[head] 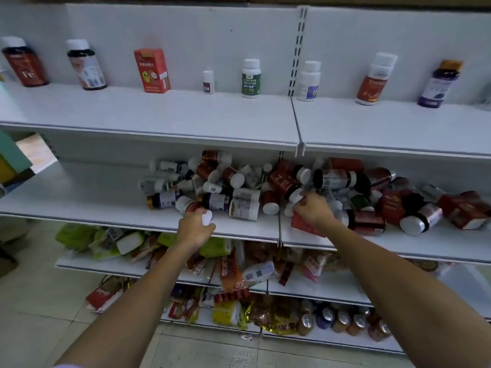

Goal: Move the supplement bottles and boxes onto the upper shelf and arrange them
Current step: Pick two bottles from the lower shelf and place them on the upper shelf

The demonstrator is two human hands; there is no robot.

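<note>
A jumbled heap of supplement bottles and boxes [265,181] lies on the middle shelf [93,192]. My left hand [194,229] grips a red-labelled bottle with a white cap [206,217] at the heap's front left edge. My right hand [313,209] holds a red box [305,226] at the heap's front, near the shelf divider. The upper shelf [159,115] carries spaced, upright items: two dark bottles [25,62] at the left, a red box [152,70], a tiny white bottle [208,81], a green-labelled bottle [251,78], and several more to the right.
A metal divider [297,123] splits the upper shelf, with wide gaps between its items. Lower shelves hold snack packets [228,272] and cans [342,322]. Tiled floor lies below at the left. A teal carton [13,155] shows at the left edge.
</note>
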